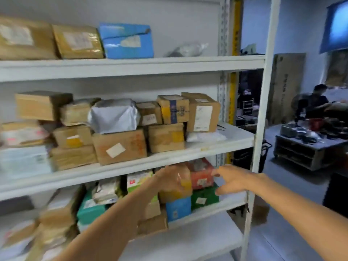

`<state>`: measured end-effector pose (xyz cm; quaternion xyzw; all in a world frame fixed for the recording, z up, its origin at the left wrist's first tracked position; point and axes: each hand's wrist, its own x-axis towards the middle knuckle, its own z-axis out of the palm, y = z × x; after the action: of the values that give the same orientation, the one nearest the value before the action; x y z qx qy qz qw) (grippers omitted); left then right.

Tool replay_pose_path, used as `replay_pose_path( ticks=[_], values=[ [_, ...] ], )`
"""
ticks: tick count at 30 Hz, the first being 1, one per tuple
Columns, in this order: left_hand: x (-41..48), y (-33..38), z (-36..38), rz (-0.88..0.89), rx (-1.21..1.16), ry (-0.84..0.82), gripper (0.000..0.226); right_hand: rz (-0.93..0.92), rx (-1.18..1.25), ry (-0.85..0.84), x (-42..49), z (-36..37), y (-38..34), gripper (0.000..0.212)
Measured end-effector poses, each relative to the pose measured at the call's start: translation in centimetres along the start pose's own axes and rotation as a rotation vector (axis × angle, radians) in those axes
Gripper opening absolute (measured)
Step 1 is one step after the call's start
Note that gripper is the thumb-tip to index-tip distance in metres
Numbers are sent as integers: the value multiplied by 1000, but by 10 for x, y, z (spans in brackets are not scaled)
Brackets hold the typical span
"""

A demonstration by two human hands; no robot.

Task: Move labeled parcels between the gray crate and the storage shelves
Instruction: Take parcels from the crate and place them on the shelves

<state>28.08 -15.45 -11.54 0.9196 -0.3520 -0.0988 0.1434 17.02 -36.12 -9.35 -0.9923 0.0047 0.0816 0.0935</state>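
White storage shelves (207, 146) hold many labeled parcels. On the lower shelf my left hand (169, 178) reaches in and holds the left side of a brown taped parcel (183, 187), fingers curled on it. That parcel sits on a blue box (178, 208). My right hand (232, 178) hovers just to the right, fingers spread and relaxed, in front of a red-orange parcel (200, 178) and a green box (204, 198). The gray crate is not in view.
The middle shelf carries cardboard boxes (119, 146) and a silver mailer bag (114, 115). The top shelf has brown parcels and a blue box (128, 41). A white upright post (261, 129) stands right. Beyond, a person (316, 102) works at a low table (308, 146).
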Motion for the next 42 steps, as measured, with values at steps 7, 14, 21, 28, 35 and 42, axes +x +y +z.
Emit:
replay_pose_path(
  ticks=[7,14,21,28,35,42],
  values=[
    [-132,-83,-19,-407,10,120,44,-406,-136,-32,54,24,-142,64],
    [-231,-135,-31,-672,33,188,42,-668,-144,-62,56,48,-253,60],
    [-245,-169,-97,-716,-24,283,42,-652,-128,-4,79,14,-291,61],
    [-243,-213,-181,-664,33,338,45,-625,-210,142,103,-42,-335,67],
    [-245,-252,-236,-590,76,395,46,-605,-218,233,128,-79,-379,72],
    [-239,-286,-269,-612,129,492,48,-624,-218,350,163,-111,-403,51]
  ],
)
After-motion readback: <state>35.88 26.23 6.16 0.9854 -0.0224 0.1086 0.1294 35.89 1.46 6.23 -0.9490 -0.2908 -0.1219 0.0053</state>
